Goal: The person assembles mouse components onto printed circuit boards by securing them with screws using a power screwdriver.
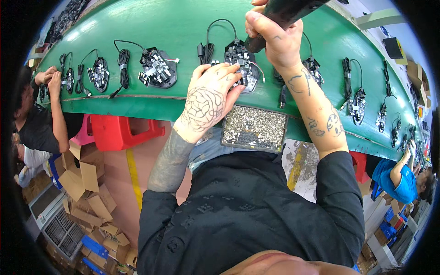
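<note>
A partly assembled computer mouse point(245, 59) with bare inner parts lies on the green table in front of me. My left hand point(211, 89) grips its near left edge, fingers over the top and thumb at the near side. The fingers hide part of it. My right hand point(277, 34) is wrapped round a black electric screwdriver point(286, 13), held tilted above the mouse's far right side. Its top runs out of view, and whether its tip touches the mouse cannot be made out. A black tray point(254, 145) of small silvery screws point(254, 123) sits at the near table edge.
More open mice with coiled cables, such as one mouse point(158, 68) to the left and another point(357, 107) to the right, line the green table point(183, 27). A red stool point(112, 133) and cardboard boxes point(94, 192) stand below left. Co-workers sit at both sides.
</note>
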The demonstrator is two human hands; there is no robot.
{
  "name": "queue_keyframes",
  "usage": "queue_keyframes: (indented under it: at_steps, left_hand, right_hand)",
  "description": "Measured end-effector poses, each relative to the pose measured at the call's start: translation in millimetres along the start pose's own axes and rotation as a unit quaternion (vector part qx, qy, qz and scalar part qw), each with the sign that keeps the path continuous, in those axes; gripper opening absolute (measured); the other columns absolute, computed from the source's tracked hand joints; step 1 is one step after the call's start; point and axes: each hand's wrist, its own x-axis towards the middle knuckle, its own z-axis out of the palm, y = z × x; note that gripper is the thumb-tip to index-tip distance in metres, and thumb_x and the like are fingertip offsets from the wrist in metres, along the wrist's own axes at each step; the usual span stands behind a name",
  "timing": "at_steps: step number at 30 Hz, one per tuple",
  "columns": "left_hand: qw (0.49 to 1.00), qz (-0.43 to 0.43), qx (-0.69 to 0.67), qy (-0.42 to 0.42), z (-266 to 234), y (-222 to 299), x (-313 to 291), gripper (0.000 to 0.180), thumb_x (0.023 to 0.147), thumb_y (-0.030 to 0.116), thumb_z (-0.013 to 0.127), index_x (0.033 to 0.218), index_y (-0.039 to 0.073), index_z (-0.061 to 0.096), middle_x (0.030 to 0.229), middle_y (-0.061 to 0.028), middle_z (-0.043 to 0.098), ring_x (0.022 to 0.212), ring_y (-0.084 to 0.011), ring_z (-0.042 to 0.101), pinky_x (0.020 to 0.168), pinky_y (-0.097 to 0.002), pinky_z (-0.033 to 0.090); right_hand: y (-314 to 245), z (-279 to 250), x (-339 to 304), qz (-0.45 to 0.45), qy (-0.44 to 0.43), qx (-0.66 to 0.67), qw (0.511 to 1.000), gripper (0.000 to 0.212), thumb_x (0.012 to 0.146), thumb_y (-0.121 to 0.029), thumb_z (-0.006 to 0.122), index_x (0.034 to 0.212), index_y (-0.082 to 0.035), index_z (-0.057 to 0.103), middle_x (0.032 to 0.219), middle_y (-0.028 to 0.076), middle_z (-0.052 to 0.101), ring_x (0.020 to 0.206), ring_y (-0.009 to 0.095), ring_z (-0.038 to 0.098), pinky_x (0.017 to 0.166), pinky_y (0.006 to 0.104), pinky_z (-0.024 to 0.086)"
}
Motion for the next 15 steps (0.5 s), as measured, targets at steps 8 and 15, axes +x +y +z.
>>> queue_keyframes:
  at_steps: [8,15]
  left_hand:
    - [0.999,-0.017,0.046,0.003,2.9,7.0,1.2,0.021,0.083,0.023,0.074,0.100,0.012,0.068,0.117,-0.0012,0.068,0.111,-0.0177,0.062,0.098,-0.0378,0.041]
    - [0.996,0.040,-0.076,0.015,-19.4,9.4,3.4,0.024,0.080,0.021,0.076,0.100,0.010,0.068,0.112,-0.0063,0.065,0.106,-0.0244,0.060,0.096,-0.0397,0.042]
  right_hand:
    - [-10.9,6.5,-1.2,0.033,-0.059,-0.017,0.998,0.035,0.082,-0.002,0.074,0.113,0.000,0.058,0.077,-0.002,0.062,0.063,0.005,0.056,0.058,0.0227,0.046]
    - [-85.8,-7.4,20.5,-0.092,-0.046,0.315,0.943,0.046,0.088,-0.019,0.059,0.121,0.010,0.046,0.070,0.005,0.054,0.060,0.015,0.054,0.060,0.0287,0.048]
